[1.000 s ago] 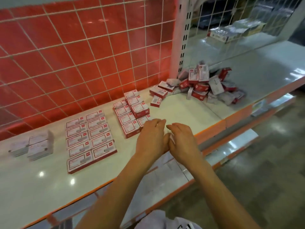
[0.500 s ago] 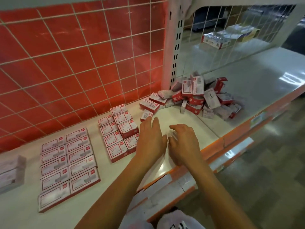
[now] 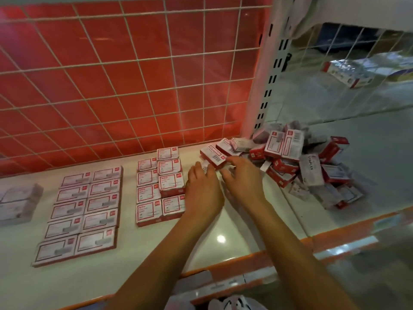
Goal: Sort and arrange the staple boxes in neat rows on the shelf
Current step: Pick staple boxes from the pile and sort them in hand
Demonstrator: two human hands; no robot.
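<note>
- A white shelf (image 3: 223, 231) with an orange front edge runs across the view.
- A red back panel behind a white wire grid (image 3: 134, 86) stands along the back of the shelf.
- A pile (image 3: 308, 168) of red-and-white staple boxes lies jumbled at the right, pointing every way. It is too tangled to count.
- The left block (image 3: 85, 211) is ten boxes lying flat, label up, in two columns of five. Their long sides run along the shelf.
- The middle block (image 3: 159, 186) shows eight box tops in two columns of four, turned the same way. Some sit higher than others.
- A grey stack (image 3: 17, 202) at the far left is blurred.
- The left hand (image 3: 202, 193) reaches forward just right of the middle block, fingers stretched and close together, holding nothing visible.
- The right hand (image 3: 243, 182) is beside it, fingers bent over something white. Whether it grips anything cannot be told.
- One loose box (image 3: 212, 155) lies between the middle block and the pile, at the tips of both hands. It lies slantwise, from back left to front right, with its near end touching the right fingers (image 3: 231, 161).
</note>
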